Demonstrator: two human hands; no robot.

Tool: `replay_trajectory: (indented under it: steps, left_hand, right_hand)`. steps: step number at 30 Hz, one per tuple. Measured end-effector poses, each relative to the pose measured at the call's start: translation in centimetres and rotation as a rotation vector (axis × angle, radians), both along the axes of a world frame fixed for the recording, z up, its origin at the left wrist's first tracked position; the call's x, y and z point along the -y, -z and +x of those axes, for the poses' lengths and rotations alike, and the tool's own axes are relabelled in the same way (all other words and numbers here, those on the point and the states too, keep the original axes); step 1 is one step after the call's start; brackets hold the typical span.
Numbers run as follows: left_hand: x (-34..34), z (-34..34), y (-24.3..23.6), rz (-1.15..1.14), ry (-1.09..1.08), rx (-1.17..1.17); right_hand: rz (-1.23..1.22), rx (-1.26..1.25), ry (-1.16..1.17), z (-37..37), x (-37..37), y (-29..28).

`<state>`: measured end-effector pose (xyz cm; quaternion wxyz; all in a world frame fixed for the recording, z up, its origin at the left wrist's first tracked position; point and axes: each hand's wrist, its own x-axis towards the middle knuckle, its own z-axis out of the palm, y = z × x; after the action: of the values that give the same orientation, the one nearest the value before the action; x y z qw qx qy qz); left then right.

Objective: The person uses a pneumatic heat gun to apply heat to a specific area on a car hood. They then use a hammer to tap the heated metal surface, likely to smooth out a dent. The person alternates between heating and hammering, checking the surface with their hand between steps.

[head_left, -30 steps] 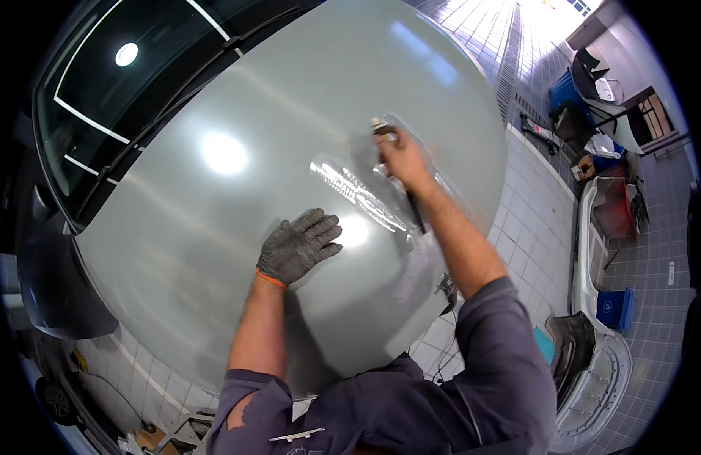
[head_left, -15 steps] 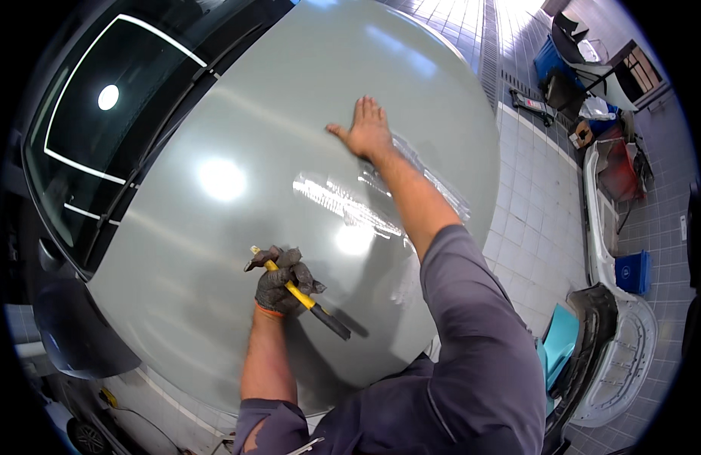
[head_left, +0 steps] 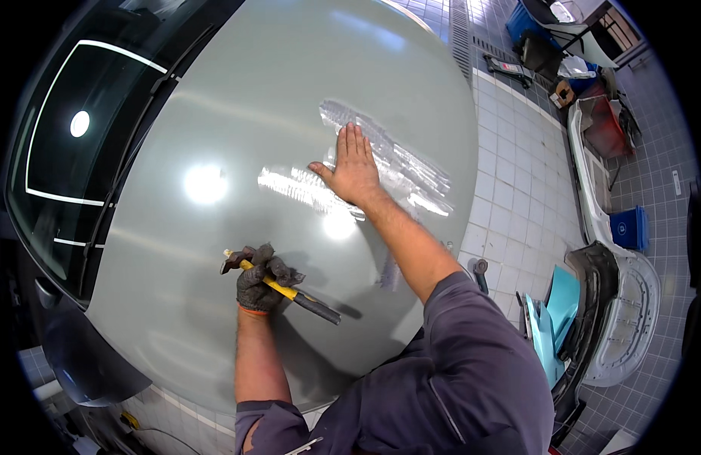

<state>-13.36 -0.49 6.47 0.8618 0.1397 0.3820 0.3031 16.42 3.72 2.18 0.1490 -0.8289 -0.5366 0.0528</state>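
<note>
A wide grey-green car hood [head_left: 176, 303] spreads beneath both hands. Shiny, ragged-edged streaks [head_left: 309, 191] of what looks like bare metal mark its middle. My bare right hand [head_left: 356, 171] lies flat between two of these streaks, fingers stretched forward and thumb out to the left. Nearer me, my left hand [head_left: 253, 293] wears a dark glove with an orange cuff. It is closed round a hammer [head_left: 284, 289] with a yellow handle and black grip, the head pointing left. Crumpled dark cloth, perhaps a second glove [head_left: 284, 271], is bunched in the same hand.
The windshield [head_left: 70, 144] and wiper border the hood on the left. On the tiled floor at right are a removed bumper [head_left: 589, 182], teal panels [head_left: 559, 303], a blue bin [head_left: 629, 228] and a floor jack [head_left: 507, 68]. A tool with a round head [head_left: 481, 267] shows beside my right elbow.
My right hand has slid back toward me over the hood, uncovering the far end of the right-hand streak. My left hand keeps the hammer in about the same place. The view has shifted slightly.
</note>
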Motion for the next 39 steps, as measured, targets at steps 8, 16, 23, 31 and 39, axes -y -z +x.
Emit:
replay_trajectory:
  steps: [8,16,23,31,39]
  left_hand:
    - [-0.1,1.5,-1.2,-0.038,0.006,-0.118]
    - [-0.2,-0.7,1.1,0.061,0.09,0.044]
    - [-0.8,-0.2,1.3,0.036,0.179,0.215]
    - [-1.3,-2.3,4.8,0.338,0.268,0.345]
    - [-1.5,-1.9,3.9,0.235,0.319,0.453]
  right_hand:
    - [0.037,-0.023,0.211,8.3,-2.4,-0.4]
    - [-0.017,-0.048,0.174,2.8,6.2,1.5]
    - [0.024,-0.112,0.402,10.5,4.2,1.0]
    - [0.028,-0.208,0.503,6.9,10.1,3.3]
    - [0.051,-0.296,0.79,10.8,11.4,4.9]
